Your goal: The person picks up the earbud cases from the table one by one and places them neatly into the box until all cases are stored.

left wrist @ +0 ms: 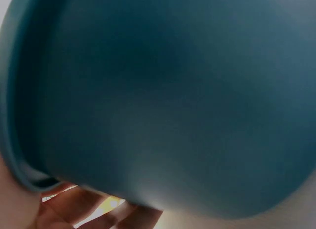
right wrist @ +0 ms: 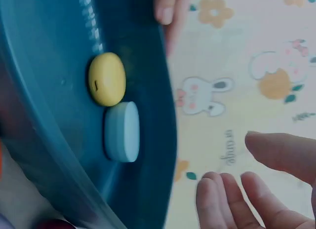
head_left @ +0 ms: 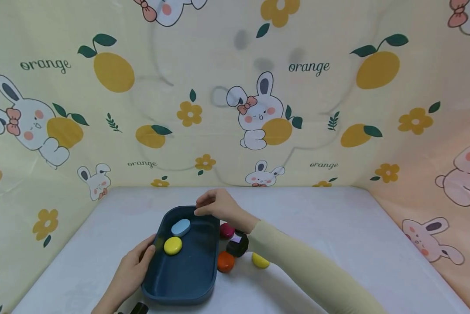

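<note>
Left hand: one, clamped on the tray's left rim, thumb on the near side of the edge and fingers on the outer wall; left hand (head_left: 130, 268), tray (head_left: 187, 279).
Right hand: one, by the tray's far right corner; in its wrist view thumb and fingers stand apart, gripping nothing. Right hand (head_left: 223, 207).
Tray: one, dark blue, rounded corners, long side running away from the person; whether its base meets the table cannot be told.
Pieces in tray: two, a light blue oval (head_left: 180, 227) and a yellow round (head_left: 173, 246), just beside each other in the far left part.
Pieces outside: three in sight, all right of the tray: a magenta piece (head_left: 227, 231), an orange piece (head_left: 225, 262) near the wall, and a second yellow piece (head_left: 260, 260) farther right.
Hidden or cut off: the sleeve (head_left: 309, 266) covers part of the second yellow piece; a black object (head_left: 238, 245) by the right wrist is hard to identify; the left wrist view is mostly blurred tray wall.
Edges and room: the tray's near half is bare floor; the white table (head_left: 329, 222) stretches wide to the right, with a narrower strip at left, up to the printed backdrop (head_left: 219, 56).
</note>
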`<state>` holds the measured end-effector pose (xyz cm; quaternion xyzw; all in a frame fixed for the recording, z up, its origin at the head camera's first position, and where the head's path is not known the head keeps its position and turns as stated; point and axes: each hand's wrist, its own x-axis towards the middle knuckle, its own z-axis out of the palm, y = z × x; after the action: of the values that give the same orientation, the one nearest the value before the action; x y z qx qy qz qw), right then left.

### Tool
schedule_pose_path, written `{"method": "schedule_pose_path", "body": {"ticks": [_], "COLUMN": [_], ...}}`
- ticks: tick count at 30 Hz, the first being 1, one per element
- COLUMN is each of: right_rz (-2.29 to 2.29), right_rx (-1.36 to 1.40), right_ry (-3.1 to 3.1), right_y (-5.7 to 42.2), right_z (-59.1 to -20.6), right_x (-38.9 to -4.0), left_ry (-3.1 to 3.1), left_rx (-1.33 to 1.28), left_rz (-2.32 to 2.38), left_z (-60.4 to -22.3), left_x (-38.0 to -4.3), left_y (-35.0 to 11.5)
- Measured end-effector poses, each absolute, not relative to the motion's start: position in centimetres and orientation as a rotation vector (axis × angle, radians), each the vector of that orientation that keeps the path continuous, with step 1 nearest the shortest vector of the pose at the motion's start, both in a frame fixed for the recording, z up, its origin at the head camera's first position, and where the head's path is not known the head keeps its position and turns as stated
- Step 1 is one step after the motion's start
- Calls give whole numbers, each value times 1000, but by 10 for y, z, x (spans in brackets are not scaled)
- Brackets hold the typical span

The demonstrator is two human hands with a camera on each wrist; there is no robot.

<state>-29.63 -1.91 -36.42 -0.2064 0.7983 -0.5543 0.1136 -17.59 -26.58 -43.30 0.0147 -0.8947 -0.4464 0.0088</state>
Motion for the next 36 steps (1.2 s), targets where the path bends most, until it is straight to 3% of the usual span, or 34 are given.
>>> {"method": "schedule_pose_path", "body": {"ticks": [16, 36], "right_rz": [-1794, -1639], "right_rx": [-450, 43], "right_ry": [2319, 2632], "right_y": [80, 147], "right_z": [-338, -388], "right_x": [-264, -233], "left_ry": [-2796, -2841], "left_rx": [-28, 13], "left_rz": [-1367, -1360], "left_z": [-433, -434], "left_x": [-179, -178], "left_y": [-267, -268]}}
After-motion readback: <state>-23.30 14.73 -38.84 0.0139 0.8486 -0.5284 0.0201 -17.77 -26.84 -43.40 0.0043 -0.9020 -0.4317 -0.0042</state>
